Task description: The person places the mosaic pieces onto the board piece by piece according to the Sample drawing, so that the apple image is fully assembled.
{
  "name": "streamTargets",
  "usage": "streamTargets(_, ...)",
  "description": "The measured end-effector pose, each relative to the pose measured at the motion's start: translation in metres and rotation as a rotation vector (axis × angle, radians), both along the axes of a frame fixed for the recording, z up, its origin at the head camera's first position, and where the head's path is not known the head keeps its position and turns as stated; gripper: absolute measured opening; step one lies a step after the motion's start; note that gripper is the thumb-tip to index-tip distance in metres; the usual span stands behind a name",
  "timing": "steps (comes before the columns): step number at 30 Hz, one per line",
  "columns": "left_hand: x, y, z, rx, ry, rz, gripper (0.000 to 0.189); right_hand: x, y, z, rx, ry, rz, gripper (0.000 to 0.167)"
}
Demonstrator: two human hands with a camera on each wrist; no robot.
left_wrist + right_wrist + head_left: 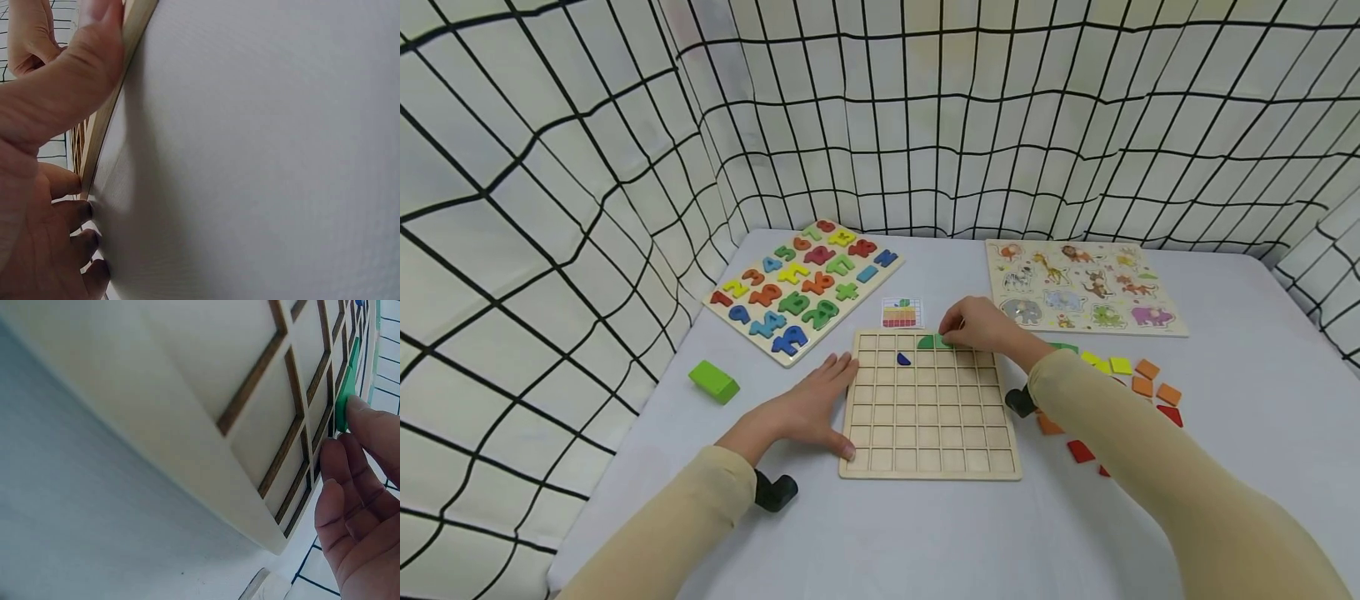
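A light wooden grid board [914, 417] lies in the middle of the table. My left hand [808, 407] rests against its left edge, thumb [87, 59] near the front corner and the other fingers spread farther back. At the board's top row, my right hand [983, 325] pinches a green piece [341, 407] between thumb and fingertips. Another green piece [926, 342] lies just left of those fingertips in the head view. A dark blue piece [903, 359] sits in the second row, left of centre.
Behind the board lies a small pattern card [902, 313]. A number puzzle [782, 350] stands back left, an animal puzzle [1090, 325] back right. A green block [714, 382] is at left. Several orange [1142, 386], yellow [1121, 366] and red pieces [1081, 451] lie right, partly behind my forearm. Black netting surrounds the table.
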State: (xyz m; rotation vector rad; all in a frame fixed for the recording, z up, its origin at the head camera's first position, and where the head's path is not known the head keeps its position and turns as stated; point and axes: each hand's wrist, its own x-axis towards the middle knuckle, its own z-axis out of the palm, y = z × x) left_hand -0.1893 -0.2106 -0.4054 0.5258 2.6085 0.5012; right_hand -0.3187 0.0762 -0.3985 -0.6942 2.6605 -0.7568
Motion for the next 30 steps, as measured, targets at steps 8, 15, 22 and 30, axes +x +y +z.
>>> streamTargets(8, -0.001, -0.001, -0.004, -0.025, 0.007, -0.009, 0.131, 0.002, -0.001, -0.001, 0.037, 0.017, 0.017, 0.011)
streamTargets(15, -0.002, 0.001, -0.002, -0.025, 0.006, -0.014, 0.130, 0.004, 0.002, 0.003, 0.043, 0.046, 0.005, 0.015)
streamTargets(22, -0.002, 0.001, -0.002, -0.033, 0.004, -0.010, 0.130, 0.003, 0.032, 0.011, -0.010, 0.071, -0.017, 0.018)
streamTargets(30, -0.004, 0.002, -0.003, -0.040, -0.006, -0.011, 0.131, 0.011, 0.099, 0.013, 0.001, 0.092, -0.052, 0.020)
